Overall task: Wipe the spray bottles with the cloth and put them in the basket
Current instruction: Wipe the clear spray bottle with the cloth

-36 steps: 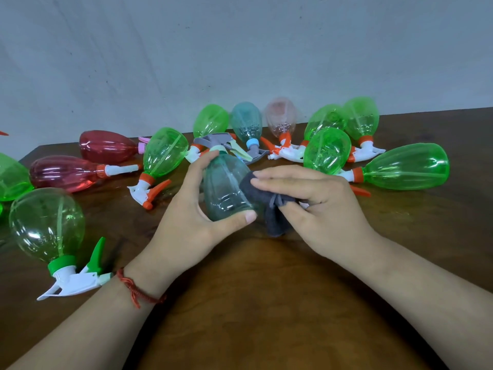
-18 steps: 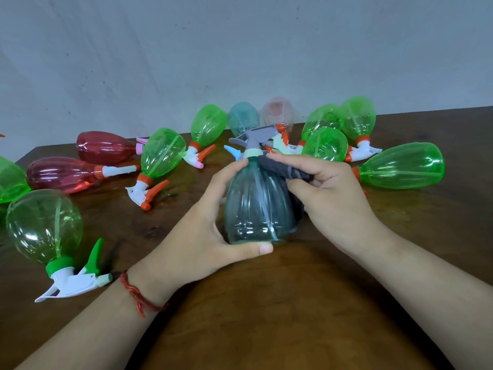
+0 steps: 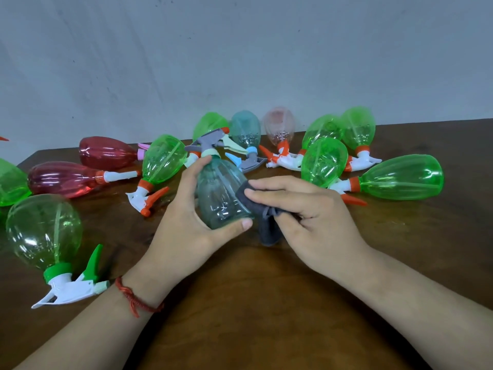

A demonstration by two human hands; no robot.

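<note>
Teal bottle is held in the left hand, grip curled round its body. Long axis is tilted, with the trigger head away and the base nearward. Cloth, pinched in the right hand grip, is pressed against the bottle's right flank. No basket is seen.

Far-left green bottle partly off-frame.

Table, centre: bottle in left hand, cloth touching its right side in right hand; other bottles lying behind and to the left.
</note>
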